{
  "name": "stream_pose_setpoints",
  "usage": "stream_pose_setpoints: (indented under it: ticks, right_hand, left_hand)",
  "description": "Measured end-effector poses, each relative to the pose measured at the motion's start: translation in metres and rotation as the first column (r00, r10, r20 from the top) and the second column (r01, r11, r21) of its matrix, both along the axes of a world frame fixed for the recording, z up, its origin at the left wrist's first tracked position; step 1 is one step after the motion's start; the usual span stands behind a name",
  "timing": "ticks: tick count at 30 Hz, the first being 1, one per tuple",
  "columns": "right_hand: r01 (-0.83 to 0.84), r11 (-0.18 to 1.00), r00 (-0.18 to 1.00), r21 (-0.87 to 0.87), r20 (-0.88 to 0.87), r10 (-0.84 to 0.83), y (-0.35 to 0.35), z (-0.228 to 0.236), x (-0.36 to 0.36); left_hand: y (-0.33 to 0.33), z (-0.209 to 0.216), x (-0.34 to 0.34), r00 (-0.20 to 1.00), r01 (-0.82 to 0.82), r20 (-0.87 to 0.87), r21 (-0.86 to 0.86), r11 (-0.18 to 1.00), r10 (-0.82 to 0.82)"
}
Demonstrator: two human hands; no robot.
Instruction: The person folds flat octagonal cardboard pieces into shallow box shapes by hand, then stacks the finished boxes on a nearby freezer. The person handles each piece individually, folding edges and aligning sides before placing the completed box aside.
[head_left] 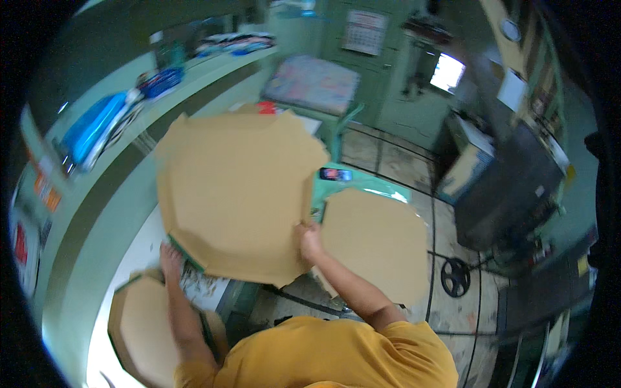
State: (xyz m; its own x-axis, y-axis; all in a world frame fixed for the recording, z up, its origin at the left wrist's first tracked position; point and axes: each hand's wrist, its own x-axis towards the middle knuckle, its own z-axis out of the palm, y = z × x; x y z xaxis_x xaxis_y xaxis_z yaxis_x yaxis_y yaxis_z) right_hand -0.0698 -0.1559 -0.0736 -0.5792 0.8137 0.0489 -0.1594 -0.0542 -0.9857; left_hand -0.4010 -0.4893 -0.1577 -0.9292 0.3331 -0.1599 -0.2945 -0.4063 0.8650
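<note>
A large eight-sided cardboard pizza box piece [239, 187] is held up in front of me, its plain brown inside showing and its rim partly folded up. My right hand [310, 243] grips its right edge, fingers wrapped over the rim. At its lower left edge, where a green outer strip shows, my left hand [171, 260] is closed on it, the fingers partly hidden. A second brown cardboard piece [376, 242] lies to the right on a green table. Close to my left forearm stands another eight-sided cardboard piece [143, 326].
A phone [336, 174] lies on the green table [388, 187]. Along the left runs a ledge [220, 71] with a blue plastic pack [97, 129] and folded cloths [236, 43]. Behind are a patterned cushion [312, 83] and a lit screen [447, 72]; a black wheel [455, 277] is at right.
</note>
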Motion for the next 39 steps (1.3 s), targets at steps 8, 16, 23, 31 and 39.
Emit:
stream_pose_setpoints:
  ticks: [8,16,23,31,39]
  right_hand:
    - [-0.066,0.949,0.990,-0.309,-0.135,0.025,0.010,-0.011,0.041]
    - [-0.065,0.947,0.997,-0.316,-0.066,0.046,0.017,-0.010,0.063]
    - [-0.007,0.945,0.989,-0.328,-0.144,-0.043,0.008,-0.003,0.074]
    - [0.536,0.744,0.829,-0.398,0.081,-0.554,0.067,-0.069,0.214]
    - [0.660,0.588,0.722,-0.467,0.180,-0.668,0.093,-0.126,0.362]
  left_hand:
    - [0.041,-0.008,0.010,0.982,0.186,0.068,-0.113,0.976,-0.179]
    - [0.071,-0.001,0.032,0.997,0.071,0.024,-0.084,0.994,-0.069]
    - [0.054,0.001,0.009,0.964,-0.031,-0.218,-0.658,0.753,-0.151]
    - [0.043,-0.018,0.028,0.784,-0.544,-0.541,-0.835,0.083,-0.305]
    - [0.246,0.027,0.227,0.257,-0.136,-0.851,-0.501,0.855,-0.458]
